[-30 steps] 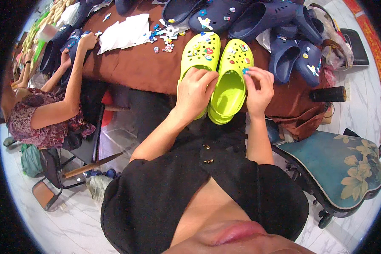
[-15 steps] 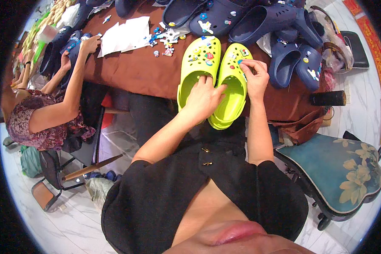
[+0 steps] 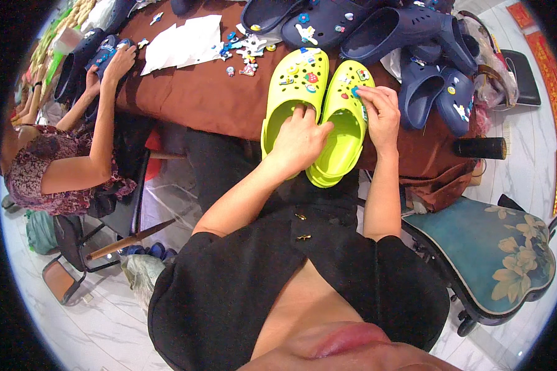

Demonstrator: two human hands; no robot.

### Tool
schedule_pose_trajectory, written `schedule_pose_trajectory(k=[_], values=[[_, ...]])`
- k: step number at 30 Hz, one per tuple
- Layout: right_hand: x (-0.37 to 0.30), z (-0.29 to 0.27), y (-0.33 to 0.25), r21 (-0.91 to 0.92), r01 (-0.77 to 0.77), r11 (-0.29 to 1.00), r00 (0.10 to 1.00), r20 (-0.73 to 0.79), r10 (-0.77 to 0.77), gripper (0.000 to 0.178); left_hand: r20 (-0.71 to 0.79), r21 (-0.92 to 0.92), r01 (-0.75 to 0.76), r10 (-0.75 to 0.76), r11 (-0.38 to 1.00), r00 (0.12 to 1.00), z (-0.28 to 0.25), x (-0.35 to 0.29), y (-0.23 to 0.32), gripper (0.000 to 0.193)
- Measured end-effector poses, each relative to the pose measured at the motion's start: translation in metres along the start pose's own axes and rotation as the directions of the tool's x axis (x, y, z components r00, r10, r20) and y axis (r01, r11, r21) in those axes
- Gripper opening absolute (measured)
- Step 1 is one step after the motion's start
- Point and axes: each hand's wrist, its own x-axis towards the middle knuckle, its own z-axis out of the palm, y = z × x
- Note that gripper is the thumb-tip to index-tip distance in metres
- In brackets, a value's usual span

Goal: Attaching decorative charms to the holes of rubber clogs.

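A pair of lime-green clogs lies side by side at the table's near edge: the left clog [image 3: 296, 65] and the right clog [image 3: 346, 136]. Both carry small charms on their toes, among them a strawberry charm [image 3: 311, 78]. My left hand [image 3: 298, 143] has its fingers inside the left clog's opening, with the thumb over the inner rims; its fingertips are hidden. Between the thumb and fingers of my right hand [image 3: 382, 117] is a blue charm [image 3: 355, 91], held against the right clog's upper. Whether its stem sits in a hole, I cannot tell.
Loose charms [image 3: 249, 49] lie beside white paper [image 3: 185, 44] on the brown-covered table [image 3: 185, 96]. Several navy clogs [image 3: 377, 40] crowd its far and right sides. At the left, a co-worker's hands [image 3: 119, 62] handle a navy clog. A teal chair [image 3: 476, 247] stands at the right.
My right hand stays at the right clog, its fingers slightly shifted around the blue charm. The co-worker's outstretched hand has drawn back onto the navy clog. The whole view has shifted slightly.
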Motion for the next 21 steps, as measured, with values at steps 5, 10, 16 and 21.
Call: schedule_pose_trajectory(k=[5, 10, 16, 21], values=[[-0.0024, -0.0036, -0.0013, -0.069, 0.024, 0.997, 0.998, 0.053, -0.020, 0.022, -0.030, 0.004, -0.003, 0.003, 1.000, 1.000, 0.0001, -0.0003, 0.0000, 0.028], [-0.0078, -0.0009, 0.0014, -0.180, 0.027, 0.983, 1.000, 0.013, -0.025, 0.027, -0.010, -0.010, -0.003, 0.003, 1.000, 1.000, 0.0007, -0.0010, -0.0005, 0.028], [-0.0092, 0.0025, 0.0075, -0.221, 0.057, 0.974, 0.998, 0.004, -0.058, 0.031, -0.008, -0.004, -0.005, 0.005, 1.000, 1.000, 0.0016, -0.0009, -0.0009, 0.028], [-0.0056, 0.0016, 0.0068, -0.204, 0.076, 0.976, 0.997, 0.028, -0.072, 0.029, -0.006, -0.001, -0.008, 0.008, 1.000, 1.000, 0.0016, -0.0007, -0.0008, 0.028]])
